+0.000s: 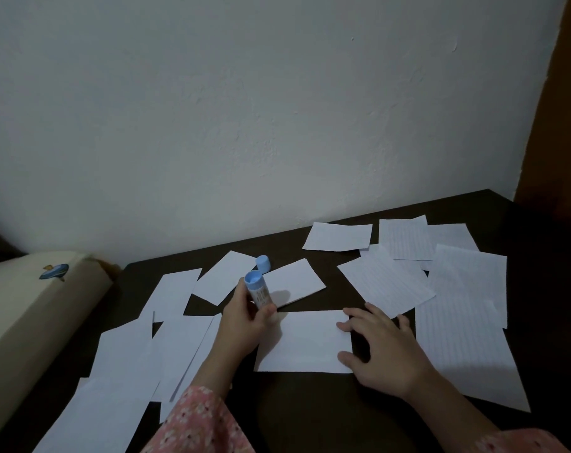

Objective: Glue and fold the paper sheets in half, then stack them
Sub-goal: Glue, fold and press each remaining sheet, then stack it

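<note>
— Where's the sheet she's working on?

— White sheet (305,343), flat on the dark table (310,407), near edge, centre. Long axis runs left to right. It looks plain; I can't tell whether glue is on it.

— And the glue?

— Glue stick (257,291), uncapped, blue top showing, held tilted off the table just past the sheet's far-left corner. Left hand (245,322) has fingers and thumb curled round the barrel. Its blue cap (263,263) sits by itself farther back, just beyond the stick.

— Other hand?

— Right hand (380,349) lies at the sheet's right edge, fingers spread and fairly straight, tips touching the paper at the far-right and near-right corners. Holding nothing; it seems to be pinning the sheet.

— So which hand does what next?

— My guess: the stick needs to come down and to the right onto the sheet, the left hand being the nearer one for that. The right already anchors the opposite end, so a stroke along the long axis wouldn't drag the paper.

— Everything else?

— Lined sheets (454,289) scattered right and far right. Plain sheets (140,348) overlapping on the left. One small piece (294,282) just behind the stick, possibly already folded; hard to say. No neat stack anywhere.
</note>
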`<state>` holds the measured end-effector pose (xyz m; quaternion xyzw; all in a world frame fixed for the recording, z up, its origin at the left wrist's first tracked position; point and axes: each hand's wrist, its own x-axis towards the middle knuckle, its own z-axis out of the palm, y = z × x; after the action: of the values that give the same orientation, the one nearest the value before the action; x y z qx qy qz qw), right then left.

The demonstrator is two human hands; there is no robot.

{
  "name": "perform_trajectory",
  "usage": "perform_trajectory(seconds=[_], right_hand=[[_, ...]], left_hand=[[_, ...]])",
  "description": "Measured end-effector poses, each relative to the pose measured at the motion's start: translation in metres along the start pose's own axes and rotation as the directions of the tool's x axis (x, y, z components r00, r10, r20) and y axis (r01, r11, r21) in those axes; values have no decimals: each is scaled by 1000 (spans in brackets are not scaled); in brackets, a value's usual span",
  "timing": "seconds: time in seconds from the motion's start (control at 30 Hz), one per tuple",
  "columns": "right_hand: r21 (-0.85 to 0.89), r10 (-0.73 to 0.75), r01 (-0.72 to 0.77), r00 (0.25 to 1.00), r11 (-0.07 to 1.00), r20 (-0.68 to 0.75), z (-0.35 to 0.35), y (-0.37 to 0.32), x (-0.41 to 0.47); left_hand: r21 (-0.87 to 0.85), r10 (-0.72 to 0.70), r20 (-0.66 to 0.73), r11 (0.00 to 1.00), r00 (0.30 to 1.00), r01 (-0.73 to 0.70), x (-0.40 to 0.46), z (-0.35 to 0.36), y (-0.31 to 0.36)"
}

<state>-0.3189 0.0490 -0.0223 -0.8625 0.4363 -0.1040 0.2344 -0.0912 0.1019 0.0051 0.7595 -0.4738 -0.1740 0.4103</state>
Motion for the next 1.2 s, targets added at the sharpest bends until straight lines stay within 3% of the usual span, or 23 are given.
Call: perform_trajectory(seconds=[0.1, 0.2, 0.3, 0.5, 0.63, 0.83, 1.1, 1.2], right_hand=[[0, 7, -7, 1000, 1000, 9, -1, -1, 1], [-12, 8, -8, 1000, 1000, 1, -1, -1, 3], [-39, -1, 1, 1000, 999, 5, -2, -1, 3], [-73, -16, 17, 1000, 997, 8, -8, -4, 0], [-65, -62, 56, 993, 996, -96, -6, -1, 0], [7, -158, 158, 987, 987, 36, -1, -4, -2], [-79, -51, 45, 996, 996, -72, 0, -6, -2], [-79, -109, 109, 994, 991, 12, -1, -4, -1]], left_hand=[[-192, -92, -131, 979, 987, 66, -7, 0, -13], [-573, -274, -206, 812, 939, 111, -16, -5, -22], [-735, -334, -183, 671, 925, 97, -15, -14, -25], [-743, -283, -197, 667, 939, 46, -16, -20, -25], [-736, -261, -175, 675, 949, 50, -18, -15, -20], [-718, -207, -122, 693, 971, 57, -25, -4, -11], [-592, -101, -52, 804, 994, 50, -34, 6, -5], [-540, -58, -14, 841, 998, 41, -39, 11, -1]])
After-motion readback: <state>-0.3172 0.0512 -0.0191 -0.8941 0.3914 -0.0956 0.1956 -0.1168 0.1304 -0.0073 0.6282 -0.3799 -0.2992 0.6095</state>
